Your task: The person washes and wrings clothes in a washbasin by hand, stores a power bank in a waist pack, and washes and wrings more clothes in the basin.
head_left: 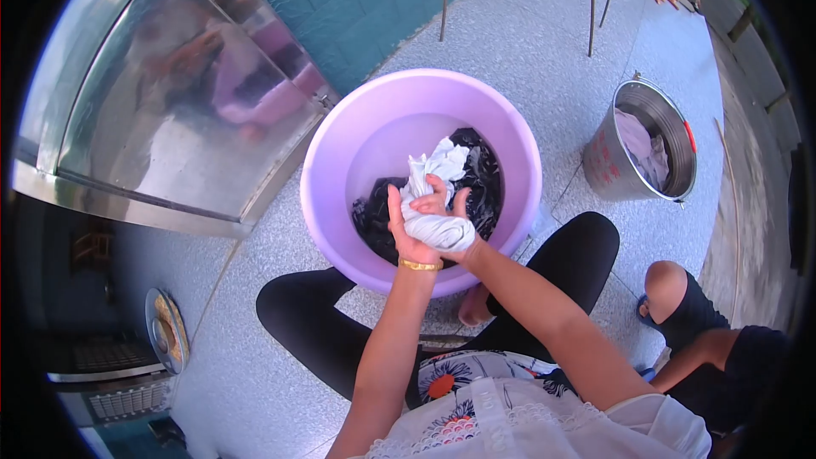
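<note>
A twisted white cloth is bunched between my hands above the purple basin. My left hand, with a gold bracelet at its wrist, cups the cloth from the left. My right hand wraps round it from the right, fingers across the top. The cloth's loose end trails over dark wet clothes lying in water in the basin. The cloth hides part of both palms.
To the right stands a metal bucket with light cloth inside. A steel cabinet is close on the left. Another person's knee shows at lower right. Thin poles rise from the tiled floor at the back.
</note>
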The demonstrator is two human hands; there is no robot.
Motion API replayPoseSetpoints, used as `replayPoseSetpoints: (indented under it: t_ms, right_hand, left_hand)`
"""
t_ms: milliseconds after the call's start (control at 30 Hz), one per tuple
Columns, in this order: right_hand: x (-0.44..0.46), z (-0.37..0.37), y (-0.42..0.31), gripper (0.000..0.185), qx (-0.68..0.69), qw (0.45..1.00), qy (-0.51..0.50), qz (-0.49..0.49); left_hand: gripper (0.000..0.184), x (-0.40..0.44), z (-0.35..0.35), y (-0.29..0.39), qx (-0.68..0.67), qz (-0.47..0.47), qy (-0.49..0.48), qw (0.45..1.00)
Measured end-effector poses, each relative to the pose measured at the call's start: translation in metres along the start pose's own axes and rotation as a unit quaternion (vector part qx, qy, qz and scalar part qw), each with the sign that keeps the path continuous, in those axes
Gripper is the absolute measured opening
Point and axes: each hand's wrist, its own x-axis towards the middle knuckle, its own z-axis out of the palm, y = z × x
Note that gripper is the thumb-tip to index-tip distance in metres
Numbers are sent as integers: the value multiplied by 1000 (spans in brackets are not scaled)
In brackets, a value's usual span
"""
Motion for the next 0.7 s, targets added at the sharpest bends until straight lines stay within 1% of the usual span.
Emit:
replayPoseSetpoints:
  t_ms: [33, 67, 100, 133, 167, 200, 267, 300, 333, 367, 400, 433, 467, 500, 533, 567, 600, 633, 667, 700]
  right_hand:
    - [8, -11, -14, 73, 8, 995, -91, 49]
    - [16, -9, -20, 73, 9, 995, -92, 48]
    - [22, -4, -27, 65, 40, 997, 25, 59]
    - [27, 0, -32, 57, 70, 985, 142, 68]
    - [33, -2, -34, 39, 7, 987, 155, 38]
    - [38, -5, -40, 39, 6, 987, 154, 37]
    - [42, -9, -48, 27, -151, 970, 170, 84]
    - [37, 17, -49, 20, -212, 955, 202, 56]
    - [37, 28, -51, 20, -212, 955, 202, 55]
    - [37, 37, -53, 24, -282, 938, 199, 39]
    - [38, 40, -56, 30, -350, 916, 196, 21]
    - [41, 33, -59, 35, -424, 886, 185, 37]
    - [46, 23, -60, 35, -424, 886, 186, 36]
    - [51, 15, -60, 35, -492, 856, 158, 2]
    - [53, 6, -60, 35, -557, 820, 128, -33]
    - [52, 9, -62, 33, -636, 756, 146, -51]
    - [51, 12, -62, 33, -635, 756, 147, -50]
    - [51, 14, -64, 32, -728, 669, 144, -41]
    - [50, 15, -64, 32, -809, 571, 140, -30]
    - [49, 15, -62, 34, -828, 543, 135, -36]
  left_hand:
    - [50, -7, -1, -1, -14, 9, 17, 1000]
    - [50, -15, -5, 1, -12, 8, 17, 1000]
    - [49, -21, -9, 5, -7, -6, 48, 999]
    - [48, -28, -13, 9, -3, -20, 78, 997]
    - [44, -32, -11, 9, 62, -21, 129, 990]
    - [42, -35, -13, 11, 99, -54, 155, 981]
    - [36, -35, -14, 10, 279, -65, 203, 936]
    - [36, -35, -12, 9, 280, -65, 203, 936]
    - [32, -33, -9, 8, 412, -57, 253, 874]
    - [29, -30, -6, 6, 535, -49, 297, 790]
    - [29, -27, -5, 5, 535, -51, 297, 790]
    - [29, -24, -5, 5, 625, -59, 300, 718]
    - [29, -20, -4, 4, 708, -66, 300, 636]
    - [30, -16, -5, 5, 740, -64, 287, 605]
    - [30, -12, -5, 4, 739, -65, 287, 606]
    - [30, -8, -3, 1, 788, -62, 265, 553]
    - [30, -6, -3, -1, 832, -58, 242, 497]
    - [30, -5, -12, 5, 831, -59, 242, 497]
    - [32, -2, -27, 17, 869, -70, 261, 414]
    - [33, 1, -34, 20, 899, -82, 278, 328]
